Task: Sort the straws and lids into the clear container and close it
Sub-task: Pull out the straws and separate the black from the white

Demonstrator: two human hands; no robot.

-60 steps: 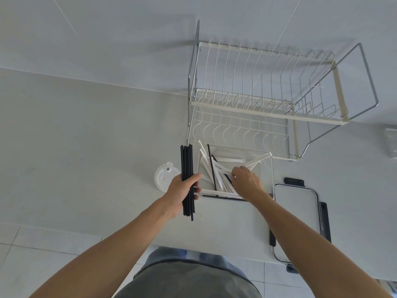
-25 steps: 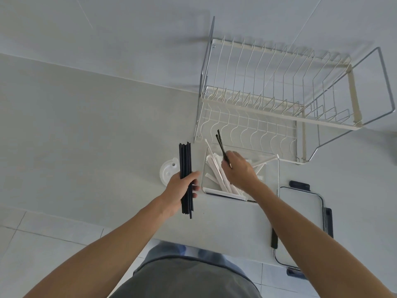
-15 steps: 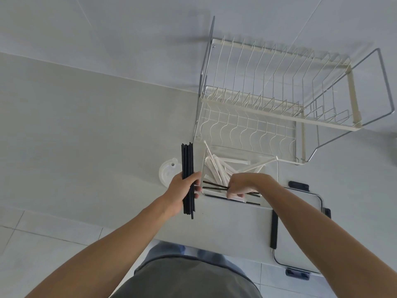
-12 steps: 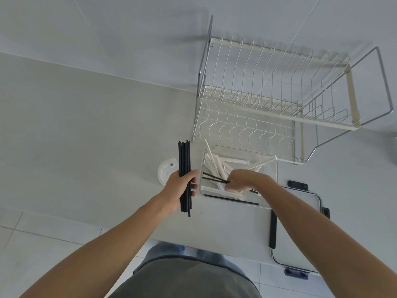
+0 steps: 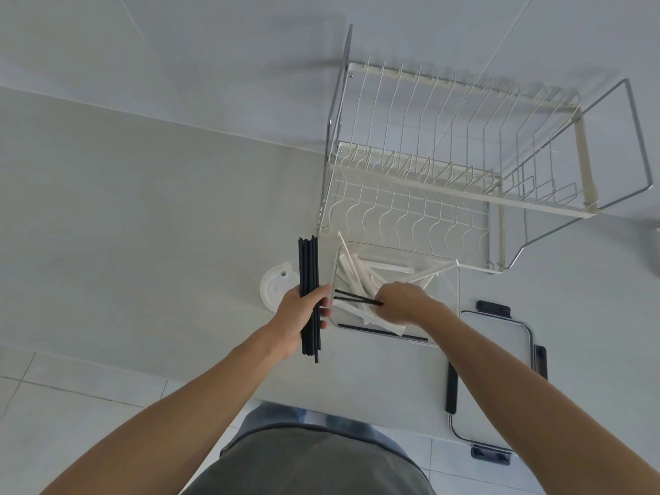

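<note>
At the centre of the frame, the left hand (image 5: 299, 321) has its fingers clamped round a bundle of long black plastic straws (image 5: 309, 294), held upright above the pale table (image 5: 143, 226). Just right of it, the right hand (image 5: 401, 303) pinches two thin black straws (image 5: 355, 299) that point left toward the bundle, over the clear rectangular plastic container (image 5: 451, 298) holding white paper-wrapped straws (image 5: 357, 276). A round white plastic cup lid (image 5: 276, 287) lies left of the bundle. The container's clear lid with black clips (image 5: 500, 337) lies at lower right.

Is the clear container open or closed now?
Open. The container has no lid on; its lid lies beside it on the counter, and the right hand reaches inside among the white straws.
</note>
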